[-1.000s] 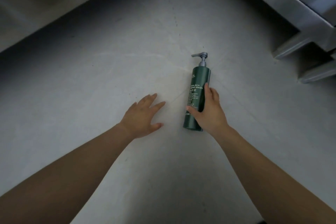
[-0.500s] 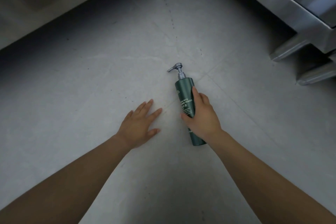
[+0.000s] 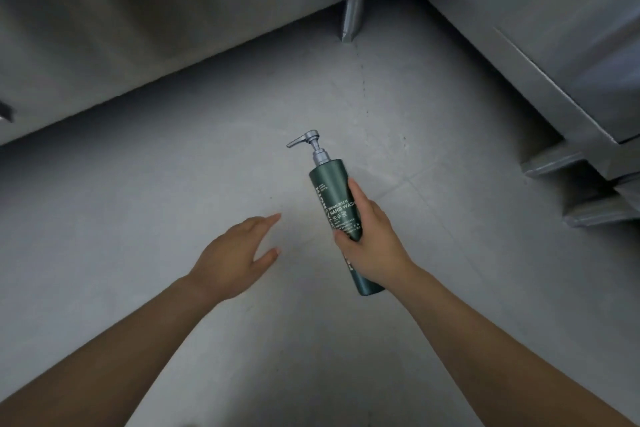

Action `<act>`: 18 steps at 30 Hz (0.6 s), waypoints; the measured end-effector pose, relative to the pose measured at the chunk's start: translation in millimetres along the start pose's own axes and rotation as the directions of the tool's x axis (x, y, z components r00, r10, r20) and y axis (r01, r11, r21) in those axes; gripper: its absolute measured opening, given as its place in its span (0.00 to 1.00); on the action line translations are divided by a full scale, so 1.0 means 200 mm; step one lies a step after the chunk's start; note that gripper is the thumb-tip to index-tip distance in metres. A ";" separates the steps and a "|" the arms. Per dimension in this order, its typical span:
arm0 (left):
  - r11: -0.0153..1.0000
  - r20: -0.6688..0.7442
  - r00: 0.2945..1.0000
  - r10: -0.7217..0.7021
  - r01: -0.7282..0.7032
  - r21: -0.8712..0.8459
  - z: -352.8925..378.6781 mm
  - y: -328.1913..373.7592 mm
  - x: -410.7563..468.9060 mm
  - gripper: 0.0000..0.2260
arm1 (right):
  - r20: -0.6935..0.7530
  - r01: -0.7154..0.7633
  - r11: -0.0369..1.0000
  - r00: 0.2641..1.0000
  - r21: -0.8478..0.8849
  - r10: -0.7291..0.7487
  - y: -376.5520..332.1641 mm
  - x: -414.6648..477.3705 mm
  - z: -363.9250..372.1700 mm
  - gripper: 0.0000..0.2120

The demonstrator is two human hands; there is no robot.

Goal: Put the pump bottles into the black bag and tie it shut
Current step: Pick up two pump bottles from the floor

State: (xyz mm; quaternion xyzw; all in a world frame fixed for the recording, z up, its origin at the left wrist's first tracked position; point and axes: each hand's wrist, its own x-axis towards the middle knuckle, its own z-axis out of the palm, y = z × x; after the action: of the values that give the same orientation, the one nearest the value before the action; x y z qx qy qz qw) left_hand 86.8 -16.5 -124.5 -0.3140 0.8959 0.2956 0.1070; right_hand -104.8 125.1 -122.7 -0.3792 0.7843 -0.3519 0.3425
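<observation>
Grey floor [image 3: 138, 218] fills most of the view, smooth, with faint seam lines crossing near its middle. Steel cabinet fronts [image 3: 156, 28] run along the floor's far-left edge, and a second steel unit [image 3: 554, 45] runs along the far-right edge; the two meet at the far corner, where a metal leg [image 3: 351, 17] stands on the floor. Two low metal feet or brackets [image 3: 554, 163] show under the right unit near the floor's right edge. My forearms enter from the near edge, one from each lower corner. My right hand [image 3: 375, 239] is wrapped around the lower half of the green pump bottle [image 3: 332, 184], thumb on the printed side and index finger stretched up along the body. The bottle sits over the middle of the floor, tilted, base toward me, pump head pointing to the far corner; I cannot tell whether its base touches the floor. White lettering on it reads "HAND WASH". The silver pump [image 3: 313, 146] has its spout turned left. My left hand [image 3: 239, 253] is empty, fingers together and extended, thumb spread, held just left of the bottle and apart from it. No bag in view.
</observation>
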 end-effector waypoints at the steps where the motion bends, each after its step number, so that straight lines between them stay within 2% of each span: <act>1: 0.999 -0.033 0.999 -0.034 0.034 0.004 -0.06 0.00 -0.07 0.26 | 0.060 0.027 1.000 0.998 -0.010 -0.026 -0.08 0.01 0.00 0.40; 5: 0.981 -0.190 0.963 -0.192 0.195 -0.004 -0.31 0.00 -0.39 0.25 | 0.283 0.180 0.984 0.943 0.009 -0.175 -0.41 0.06 0.04 0.38; 10: 0.907 -0.328 0.850 -0.412 0.419 -0.053 -0.49 -0.01 -0.90 0.26 | 0.448 0.359 0.930 0.821 0.075 -0.353 -0.81 0.04 0.23 0.38; 15: 0.748 -0.318 0.682 -0.659 0.637 -0.185 -0.49 -0.05 -1.42 0.27 | 0.597 0.439 0.880 0.663 0.178 -0.452 -1.06 -0.19 0.51 0.38; 18: 0.716 -0.306 0.658 -0.688 0.684 -0.139 -0.44 -0.13 -1.68 0.27 | 0.630 0.455 0.863 0.610 0.218 -0.481 -1.12 -0.36 0.68 0.38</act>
State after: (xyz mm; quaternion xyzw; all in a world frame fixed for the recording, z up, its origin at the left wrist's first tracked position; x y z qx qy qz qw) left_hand 365.0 82.3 61.7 -0.6746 0.7137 0.1803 0.0541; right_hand 118.0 41.1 8.7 -0.6639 0.4762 -0.2841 0.5017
